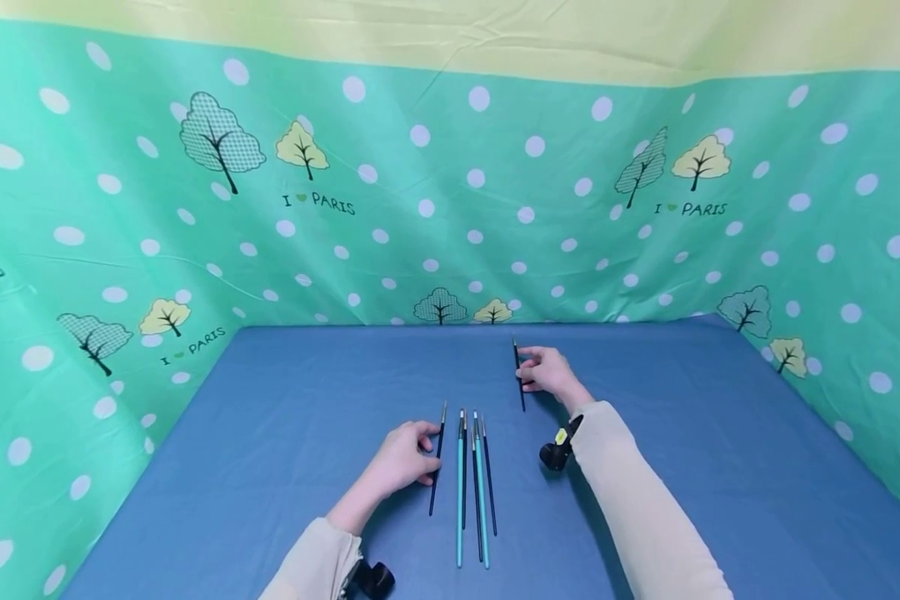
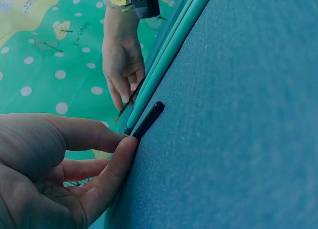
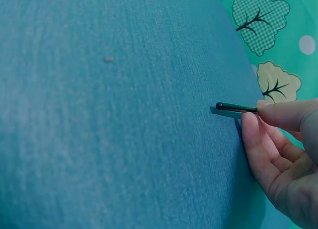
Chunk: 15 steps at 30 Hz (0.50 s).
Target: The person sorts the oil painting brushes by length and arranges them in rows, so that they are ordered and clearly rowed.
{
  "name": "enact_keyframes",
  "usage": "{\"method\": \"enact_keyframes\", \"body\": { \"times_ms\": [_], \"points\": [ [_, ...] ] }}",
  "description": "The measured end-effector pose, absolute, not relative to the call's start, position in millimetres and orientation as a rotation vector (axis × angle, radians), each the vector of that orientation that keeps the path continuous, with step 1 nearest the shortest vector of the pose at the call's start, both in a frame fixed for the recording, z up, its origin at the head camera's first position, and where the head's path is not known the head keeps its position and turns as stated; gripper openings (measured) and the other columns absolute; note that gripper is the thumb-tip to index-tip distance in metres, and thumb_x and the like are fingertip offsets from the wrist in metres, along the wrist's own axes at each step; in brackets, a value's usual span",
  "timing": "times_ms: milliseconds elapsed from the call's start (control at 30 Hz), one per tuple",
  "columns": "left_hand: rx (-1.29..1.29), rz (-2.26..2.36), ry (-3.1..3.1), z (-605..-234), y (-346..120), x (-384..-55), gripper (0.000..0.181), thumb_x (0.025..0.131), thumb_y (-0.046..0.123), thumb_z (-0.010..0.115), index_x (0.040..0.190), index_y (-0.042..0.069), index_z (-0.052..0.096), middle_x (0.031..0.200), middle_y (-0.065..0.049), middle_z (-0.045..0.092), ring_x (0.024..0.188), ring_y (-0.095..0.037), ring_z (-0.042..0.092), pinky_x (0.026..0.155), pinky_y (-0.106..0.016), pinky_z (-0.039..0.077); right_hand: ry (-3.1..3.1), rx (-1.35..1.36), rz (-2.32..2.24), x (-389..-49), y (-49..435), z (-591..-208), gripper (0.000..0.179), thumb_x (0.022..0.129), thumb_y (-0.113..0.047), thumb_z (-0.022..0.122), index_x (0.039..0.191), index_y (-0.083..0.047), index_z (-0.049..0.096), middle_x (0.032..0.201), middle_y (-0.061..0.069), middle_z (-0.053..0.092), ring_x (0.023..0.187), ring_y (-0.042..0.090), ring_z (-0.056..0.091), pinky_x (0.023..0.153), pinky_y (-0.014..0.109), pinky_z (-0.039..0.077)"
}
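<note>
My left hand [image 1: 402,457] pinches a dark thin paintbrush [image 1: 432,492] at the left side of a group of brushes, its bristle end pointing away from me. In the left wrist view the black handle end [image 2: 150,118] sticks out past the thumb and finger, close over the cloth. Farther back and to the right, my right hand [image 1: 547,371] pinches another dark paintbrush [image 1: 523,400], bristles toward the back edge. The right wrist view shows its dark handle tip [image 3: 228,107] just over its shadow on the cloth.
Between the hands, several brushes lie roughly side by side on the blue cloth [image 1: 292,408], among them a teal paintbrush [image 1: 461,500] and a thin dark paintbrush [image 1: 492,500]. A green dotted curtain [image 1: 390,242] hangs behind the table and along both sides.
</note>
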<state>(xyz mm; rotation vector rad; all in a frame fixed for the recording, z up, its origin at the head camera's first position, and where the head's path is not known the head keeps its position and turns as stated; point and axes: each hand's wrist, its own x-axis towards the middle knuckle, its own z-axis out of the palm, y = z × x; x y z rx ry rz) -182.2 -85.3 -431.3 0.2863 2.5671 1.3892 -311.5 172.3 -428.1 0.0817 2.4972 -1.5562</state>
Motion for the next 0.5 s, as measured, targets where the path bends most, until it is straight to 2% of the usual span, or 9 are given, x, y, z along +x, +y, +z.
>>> {"method": "enact_keyframes", "body": {
  "times_ms": [500],
  "points": [
    [0.278, 1.399, 2.556, -432.5, -84.7, -183.4, 0.047, 0.076, -0.001, 0.064, 0.121, -0.005, 0.051, 0.084, -0.011, 0.046, 0.046, -0.012, 0.054, 0.045, -0.022, 0.053, 2.556, 0.085, -1.485, -314.7, 168.0, -428.3, 0.044, 0.086, -0.004, 0.059, 0.129, -0.005, 0.050, 0.103, 0.016, 0.057, 0.077, 0.019, 0.062, 0.063, 0.026, 0.057]
  ]
}}
